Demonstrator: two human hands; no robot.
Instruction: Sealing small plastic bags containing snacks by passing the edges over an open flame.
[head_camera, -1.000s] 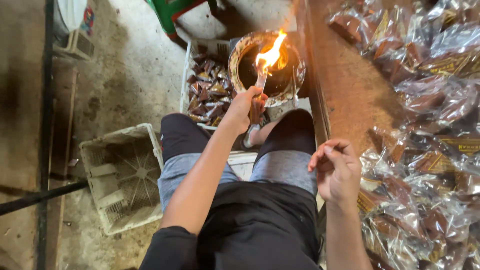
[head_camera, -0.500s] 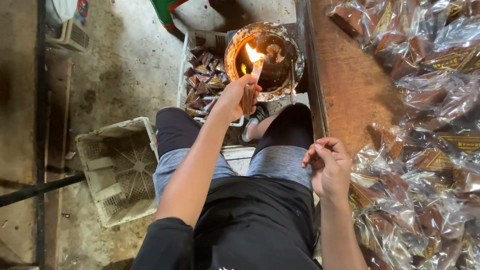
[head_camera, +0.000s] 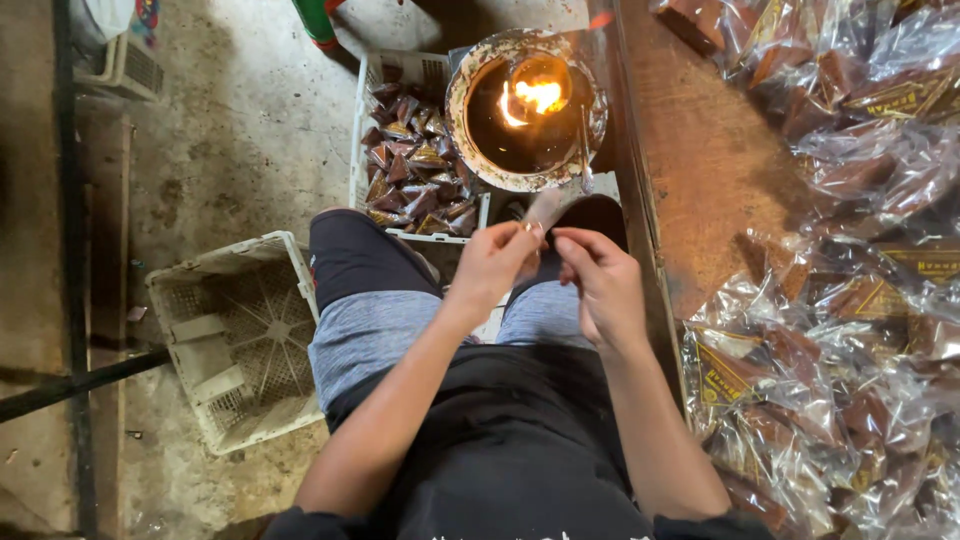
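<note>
Clear plastic packet (head_camera: 548, 208), small and blurred, sits pinched between the fingertips of the left hand (head_camera: 492, 262) and right hand (head_camera: 600, 280), above the lap, just before the burning pot (head_camera: 522, 110).

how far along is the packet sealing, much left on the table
Done: a white crate on the floor holds a heap of small brown packets. In hand: the left hand and right hand meet over the lap, pinching something small; what it is cannot be told. The flame burns in the round pot. Left: many clear bags lie piled on the wooden table.
</note>
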